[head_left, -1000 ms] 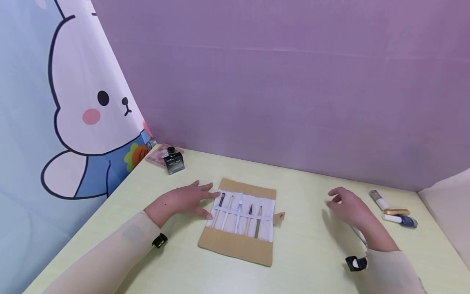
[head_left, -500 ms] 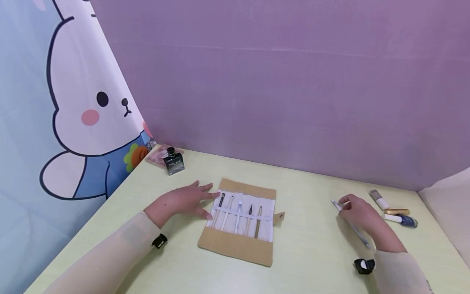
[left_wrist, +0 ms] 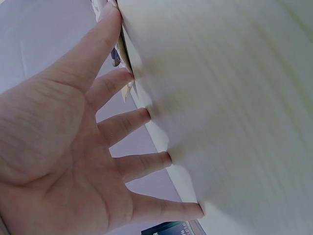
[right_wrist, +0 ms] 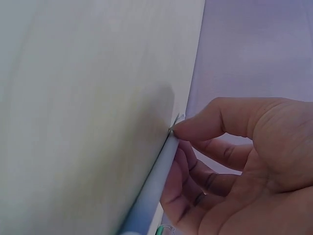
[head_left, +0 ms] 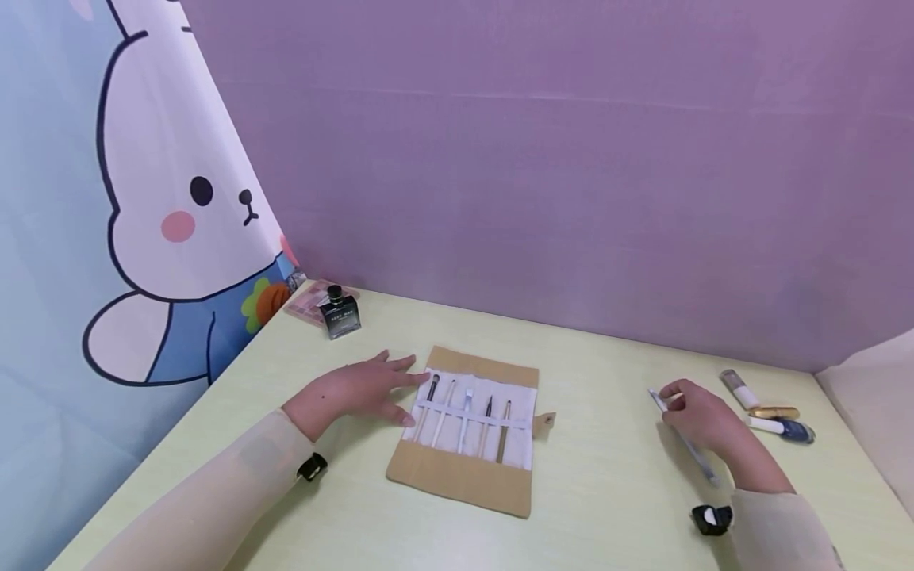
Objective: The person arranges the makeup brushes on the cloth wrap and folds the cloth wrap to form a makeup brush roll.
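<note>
Pinching slim, smooth whitish-blue rod [right_wrist: 154, 192] with right hand [head_left: 703, 418], at three o'clock from tan-and-white fabric brush roll [head_left: 464, 490]. Resting empty, splayed left hand [head_left: 360, 388] at roll's ten-o'clock edge. Probably light, stiff (maybe slippery); best held mid-shaft.

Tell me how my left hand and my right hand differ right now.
Your left hand has its fingers spread wide, while your right hand has its fingers curled in. The left hand holds nothing, its thumb and index finger at the brush case; the right hand pinches a slim stick. Both come out of pale sleeves.
</note>
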Motion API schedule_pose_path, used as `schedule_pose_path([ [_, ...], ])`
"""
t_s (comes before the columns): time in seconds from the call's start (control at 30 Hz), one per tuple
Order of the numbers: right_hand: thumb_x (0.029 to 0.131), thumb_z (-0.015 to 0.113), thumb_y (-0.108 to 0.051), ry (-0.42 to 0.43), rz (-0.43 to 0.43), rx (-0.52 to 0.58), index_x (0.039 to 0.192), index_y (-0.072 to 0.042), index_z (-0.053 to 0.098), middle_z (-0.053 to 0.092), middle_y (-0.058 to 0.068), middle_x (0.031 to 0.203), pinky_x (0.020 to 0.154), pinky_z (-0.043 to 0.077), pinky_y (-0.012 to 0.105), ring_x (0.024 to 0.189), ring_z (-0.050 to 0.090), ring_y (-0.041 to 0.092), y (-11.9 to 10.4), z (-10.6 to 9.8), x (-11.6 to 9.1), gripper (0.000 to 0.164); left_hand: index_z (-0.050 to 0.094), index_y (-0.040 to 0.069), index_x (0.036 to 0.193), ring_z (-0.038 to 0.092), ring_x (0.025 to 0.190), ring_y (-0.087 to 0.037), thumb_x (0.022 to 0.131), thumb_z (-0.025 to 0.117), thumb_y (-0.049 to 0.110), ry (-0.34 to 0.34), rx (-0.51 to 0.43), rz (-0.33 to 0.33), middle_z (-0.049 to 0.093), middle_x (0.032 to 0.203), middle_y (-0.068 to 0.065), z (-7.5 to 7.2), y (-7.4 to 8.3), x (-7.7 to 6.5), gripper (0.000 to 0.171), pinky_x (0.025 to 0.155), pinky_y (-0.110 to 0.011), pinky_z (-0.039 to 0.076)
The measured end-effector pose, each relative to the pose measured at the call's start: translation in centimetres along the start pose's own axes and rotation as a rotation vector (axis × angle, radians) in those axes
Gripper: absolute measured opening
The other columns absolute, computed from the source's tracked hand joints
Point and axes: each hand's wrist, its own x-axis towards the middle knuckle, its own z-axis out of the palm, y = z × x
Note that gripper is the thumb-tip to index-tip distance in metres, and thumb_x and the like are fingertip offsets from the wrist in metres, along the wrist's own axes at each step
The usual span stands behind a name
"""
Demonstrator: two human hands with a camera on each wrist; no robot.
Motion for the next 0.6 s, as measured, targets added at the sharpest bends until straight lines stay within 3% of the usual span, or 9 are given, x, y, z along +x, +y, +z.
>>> schedule_pose_path([
  [0.27,0.099,0.067,-0.017,-0.017,0.028,0.037,0.139,0.01,0.052,0.065,0.036,0.127,0.081,0.058,0.045,0.101,0.07,0.034,0.0,0.1,-0.1,0.05,0.042,0.038,0.164,0.015,0.166,-0.05,0.092,0.078,0.057,-0.008,0.004,-0.001,0.025,0.18,-0.005,-0.1,0.0,0.1,0.083,0.124,-0.075,0.032],
  [0.6,0.099,0.068,-0.019,0.016,-0.003,0.056,0.141,0.009,0.053,0.069,0.024,0.118,0.074,0.051,0.032,0.096,0.065,0.026,-1.2,0.1,-0.4,0.052,0.042,0.037,0.164,0.014,0.166,-0.051,0.091,0.078,0.057,-0.014,-0.001,0.0,0.024,0.18,-0.006,-0.2,0.0,0.2,0.083,0.125,-0.076,0.031],
])
